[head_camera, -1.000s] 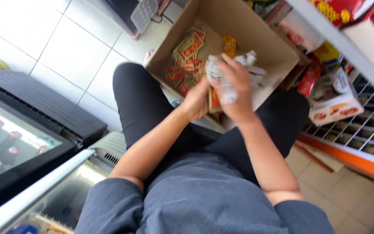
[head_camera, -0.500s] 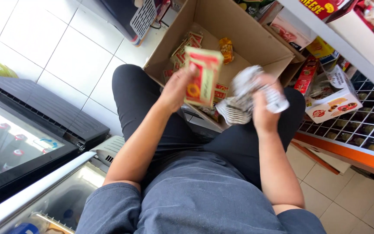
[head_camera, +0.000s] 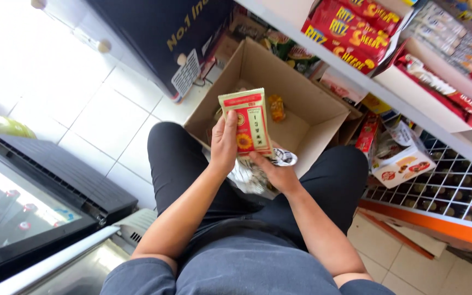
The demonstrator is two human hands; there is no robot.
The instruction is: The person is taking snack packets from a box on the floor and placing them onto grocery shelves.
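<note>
Snack packet sat upright above the cardboard box, my left hand and right hand fingers clamped on it

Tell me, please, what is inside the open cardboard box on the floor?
Inside the cardboard box one yellow snack packet lies on the bare bottom. The raised red and green packet in the left hand covers the rest.

This is a small grocery shop. A white shelf carries rows of red snack boxes and packets, with a wire rack of goods below it. A glass-topped chest cooler holding bottles stands on the tiled floor, and an open cardboard carton of stock sits beside the shelving.
</note>
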